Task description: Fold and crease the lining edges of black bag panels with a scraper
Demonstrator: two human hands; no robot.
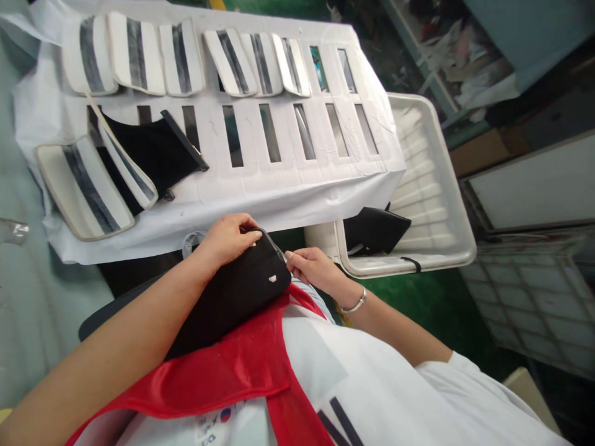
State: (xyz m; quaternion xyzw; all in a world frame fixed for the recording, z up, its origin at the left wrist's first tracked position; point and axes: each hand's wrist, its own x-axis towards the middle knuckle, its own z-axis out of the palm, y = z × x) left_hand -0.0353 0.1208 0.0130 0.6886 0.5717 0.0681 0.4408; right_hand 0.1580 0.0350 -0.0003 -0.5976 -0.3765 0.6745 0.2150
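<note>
Black fabric makes up the case (237, 291), which the person holds in front of a red apron (223, 384), just before the near edge of the desk (279, 195). From where I stand, the left hand (230, 241) is bent over the upper edge of this case and grips it. The right hand (312, 267), with a bracelet (356, 300) on its wrist, has thumb and fingers pinched narrowly at the case's right end; what small part is between them I cannot tell. White sheeting covers the desk, with two rows of slots (232, 135). Along its far edge, from the left corner, six cream pads (134, 56) with dark stripes lie, some of them overlapping. Toward the near left corner are two more striped pads (90, 186), and beside them one black cloth piece (153, 148). Beyond the right edge stands a white bin (453, 204), and inside its near end lies a dark flat item (374, 230).
</note>
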